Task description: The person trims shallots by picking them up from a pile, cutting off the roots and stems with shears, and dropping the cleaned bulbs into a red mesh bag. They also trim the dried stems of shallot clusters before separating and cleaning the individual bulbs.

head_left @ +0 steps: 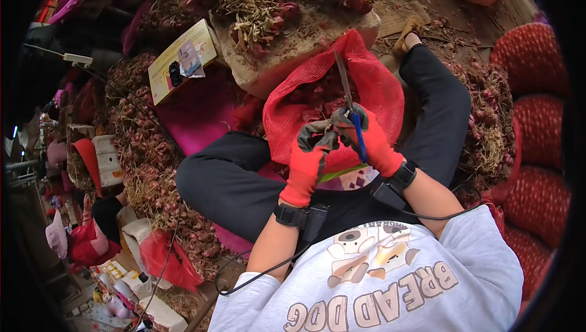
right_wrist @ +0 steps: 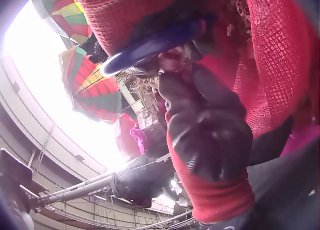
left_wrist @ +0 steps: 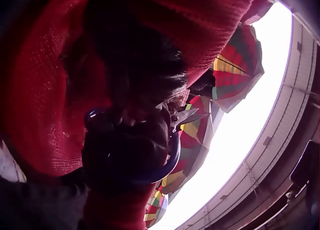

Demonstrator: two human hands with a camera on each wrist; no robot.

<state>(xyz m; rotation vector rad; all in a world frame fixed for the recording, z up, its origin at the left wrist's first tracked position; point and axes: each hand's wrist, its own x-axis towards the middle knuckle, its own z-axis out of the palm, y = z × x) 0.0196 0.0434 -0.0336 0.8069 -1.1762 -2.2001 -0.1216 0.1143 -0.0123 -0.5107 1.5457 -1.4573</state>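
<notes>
The right hand (head_left: 372,140), in a red glove with grey fingertips, grips blue-handled scissors (head_left: 349,103) whose long blades point up and away over the red mesh sack (head_left: 378,82) in the lap. The left hand (head_left: 312,149), gloved alike, meets it just left, fingers curled; what they pinch is hidden
</notes>
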